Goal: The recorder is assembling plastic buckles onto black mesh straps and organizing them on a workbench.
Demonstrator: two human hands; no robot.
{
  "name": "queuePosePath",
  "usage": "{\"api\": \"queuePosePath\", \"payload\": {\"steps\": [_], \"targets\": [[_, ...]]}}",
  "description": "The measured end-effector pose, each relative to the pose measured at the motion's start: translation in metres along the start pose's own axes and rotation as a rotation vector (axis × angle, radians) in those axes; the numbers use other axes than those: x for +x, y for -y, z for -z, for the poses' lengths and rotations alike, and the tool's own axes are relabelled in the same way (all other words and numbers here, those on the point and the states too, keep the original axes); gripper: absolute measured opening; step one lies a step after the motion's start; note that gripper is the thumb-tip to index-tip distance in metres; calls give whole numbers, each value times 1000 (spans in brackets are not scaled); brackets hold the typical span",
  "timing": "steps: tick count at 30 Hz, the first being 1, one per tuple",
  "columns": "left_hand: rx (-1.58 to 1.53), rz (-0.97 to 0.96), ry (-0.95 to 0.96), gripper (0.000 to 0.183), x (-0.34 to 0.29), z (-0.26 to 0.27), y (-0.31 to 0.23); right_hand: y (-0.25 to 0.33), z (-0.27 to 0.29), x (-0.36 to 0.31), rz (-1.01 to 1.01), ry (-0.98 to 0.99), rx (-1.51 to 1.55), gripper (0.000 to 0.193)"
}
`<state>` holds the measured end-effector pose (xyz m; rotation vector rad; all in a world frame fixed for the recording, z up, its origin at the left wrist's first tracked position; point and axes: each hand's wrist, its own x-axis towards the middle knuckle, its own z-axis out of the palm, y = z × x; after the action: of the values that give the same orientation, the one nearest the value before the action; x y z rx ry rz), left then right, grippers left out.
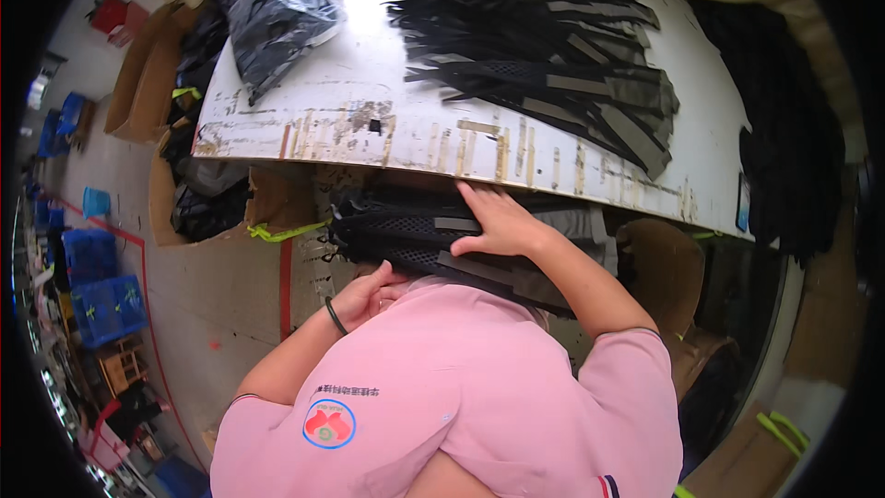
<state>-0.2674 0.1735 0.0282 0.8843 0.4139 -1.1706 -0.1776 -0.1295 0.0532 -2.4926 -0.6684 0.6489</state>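
A pile of black mesh strap pieces with grey patches [406,230] lies across my lap, just under the table's front edge. My right hand [502,221] rests on top of this pile, palm down with thumb and fingers spread. At the pile's near left side is my left hand [367,295], its fingers curled in against the pink shirt and its thumb touching the lower edge of the straps. What those curled fingers hold, if anything, is hidden.
On the worn white table [369,143] lie a large heap of similar black straps [544,46] and a clear plastic bag with dark contents [284,18]. Cardboard boxes [263,212] flank my legs. Dark fabric [788,120] hangs over the table's right end. Blue crates [109,304] stand on the floor at left.
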Motion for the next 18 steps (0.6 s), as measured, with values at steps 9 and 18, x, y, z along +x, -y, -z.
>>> {"api": "queuePosePath", "payload": {"steps": [9, 18], "targets": [[-246, -63, 142, 57, 54, -47, -14, 0, -52, 8, 21, 575, 667, 130], [936, -699, 306, 48, 71, -249, -87, 2, 15, -156, 69, -845, 749, 108]]}}
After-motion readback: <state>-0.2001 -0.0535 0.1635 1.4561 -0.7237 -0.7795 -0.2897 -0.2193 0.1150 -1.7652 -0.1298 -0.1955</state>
